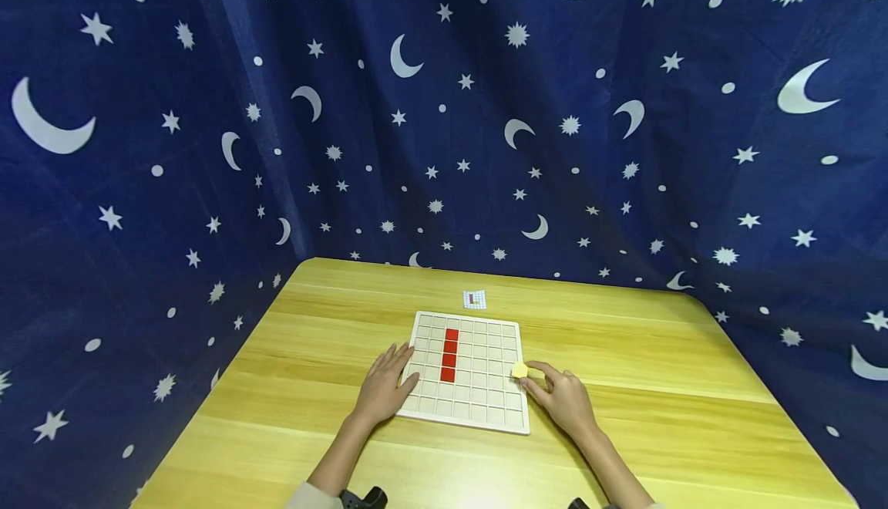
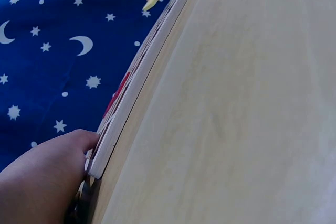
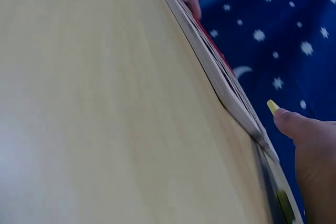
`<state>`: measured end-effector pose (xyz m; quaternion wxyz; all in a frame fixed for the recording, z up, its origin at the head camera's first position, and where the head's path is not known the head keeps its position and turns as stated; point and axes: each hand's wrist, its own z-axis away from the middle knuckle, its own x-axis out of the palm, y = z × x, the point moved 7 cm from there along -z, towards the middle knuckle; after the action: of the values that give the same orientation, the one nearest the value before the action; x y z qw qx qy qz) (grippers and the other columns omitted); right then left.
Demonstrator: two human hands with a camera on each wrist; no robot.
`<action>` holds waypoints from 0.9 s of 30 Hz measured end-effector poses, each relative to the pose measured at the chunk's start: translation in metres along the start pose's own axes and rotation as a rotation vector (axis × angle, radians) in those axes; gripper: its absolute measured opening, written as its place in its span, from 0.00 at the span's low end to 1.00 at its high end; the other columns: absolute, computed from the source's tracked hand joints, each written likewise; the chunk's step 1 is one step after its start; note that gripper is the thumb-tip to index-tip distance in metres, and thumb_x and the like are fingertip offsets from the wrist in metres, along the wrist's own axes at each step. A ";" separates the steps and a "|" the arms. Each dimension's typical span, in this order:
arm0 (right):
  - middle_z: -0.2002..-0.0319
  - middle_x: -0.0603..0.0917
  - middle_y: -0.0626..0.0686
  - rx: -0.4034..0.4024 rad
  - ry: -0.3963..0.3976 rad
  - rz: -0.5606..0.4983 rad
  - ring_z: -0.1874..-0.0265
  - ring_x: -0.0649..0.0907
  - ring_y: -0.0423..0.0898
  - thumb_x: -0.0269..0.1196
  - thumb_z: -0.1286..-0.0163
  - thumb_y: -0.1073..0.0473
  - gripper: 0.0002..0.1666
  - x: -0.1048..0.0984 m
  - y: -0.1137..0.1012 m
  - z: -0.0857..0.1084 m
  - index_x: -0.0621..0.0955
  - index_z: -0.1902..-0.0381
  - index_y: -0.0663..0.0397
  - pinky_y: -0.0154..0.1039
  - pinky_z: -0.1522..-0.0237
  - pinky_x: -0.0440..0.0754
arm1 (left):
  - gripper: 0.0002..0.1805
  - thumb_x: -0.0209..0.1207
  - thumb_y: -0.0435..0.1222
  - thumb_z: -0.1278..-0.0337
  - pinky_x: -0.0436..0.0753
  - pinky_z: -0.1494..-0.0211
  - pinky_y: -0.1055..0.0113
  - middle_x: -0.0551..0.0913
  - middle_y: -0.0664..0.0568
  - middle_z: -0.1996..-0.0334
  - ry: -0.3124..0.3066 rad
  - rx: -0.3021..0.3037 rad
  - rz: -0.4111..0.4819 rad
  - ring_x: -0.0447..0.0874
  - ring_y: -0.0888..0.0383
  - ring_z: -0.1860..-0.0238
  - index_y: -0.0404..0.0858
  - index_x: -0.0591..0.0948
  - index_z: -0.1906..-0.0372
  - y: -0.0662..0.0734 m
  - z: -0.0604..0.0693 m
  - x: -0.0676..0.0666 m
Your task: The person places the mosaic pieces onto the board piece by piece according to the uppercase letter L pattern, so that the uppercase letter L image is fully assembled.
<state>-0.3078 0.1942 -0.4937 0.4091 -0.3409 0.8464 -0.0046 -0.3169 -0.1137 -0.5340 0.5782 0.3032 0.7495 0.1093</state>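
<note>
A pale grid board [image 1: 486, 410] lies flat on the wooden table, with several red square tiles [image 1: 449, 355] set in one column left of its middle. My left hand [image 1: 381, 390] rests along the board's left edge, fingers extended, thumb over the rim. Between thumb and fingertips, my right hand [image 1: 567, 401] pinches a small yellow tile [image 1: 519, 370] near the right edge of the board. From the right wrist view, the yellow tile [image 3: 272, 106] appears held above the board surface, beyond the thumb tip.
Behind the board lies a small printed card [image 1: 475, 299] with a grid and a red bar on it. The wooden table [image 1: 666, 355] extends to both sides. A dark blue curtain [image 1: 451, 123] with moons and stars hangs around its far and left sides.
</note>
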 end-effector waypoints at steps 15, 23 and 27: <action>0.91 0.52 0.28 -0.130 -0.045 -0.085 0.87 0.47 0.26 0.72 0.50 0.52 0.15 0.039 -0.060 -0.024 0.85 0.63 0.48 0.30 0.81 0.67 | 0.29 0.52 0.46 0.38 0.54 0.32 0.49 0.66 0.44 0.36 0.020 0.026 -0.006 0.55 0.44 0.33 0.36 0.68 0.36 0.003 0.000 -0.002; 0.92 0.54 0.27 -0.108 -0.090 -0.080 0.88 0.48 0.25 0.70 0.48 0.49 0.15 0.052 -0.067 -0.029 0.85 0.64 0.49 0.36 0.74 0.71 | 0.29 0.52 0.47 0.38 0.54 0.32 0.50 0.66 0.44 0.36 0.029 0.026 -0.018 0.56 0.44 0.33 0.37 0.68 0.36 0.001 -0.001 -0.002; 0.91 0.53 0.27 -0.106 -0.103 -0.075 0.88 0.49 0.25 0.70 0.48 0.48 0.16 0.054 -0.068 -0.030 0.85 0.64 0.50 0.35 0.75 0.71 | 0.30 0.51 0.48 0.37 0.51 0.31 0.52 0.65 0.46 0.34 -0.001 0.000 -0.005 0.53 0.47 0.31 0.38 0.67 0.34 0.000 -0.001 -0.001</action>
<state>-0.3133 0.1025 -0.4916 0.4330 -0.3935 0.8099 0.0425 -0.3177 -0.1139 -0.5333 0.5790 0.3012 0.7500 0.1077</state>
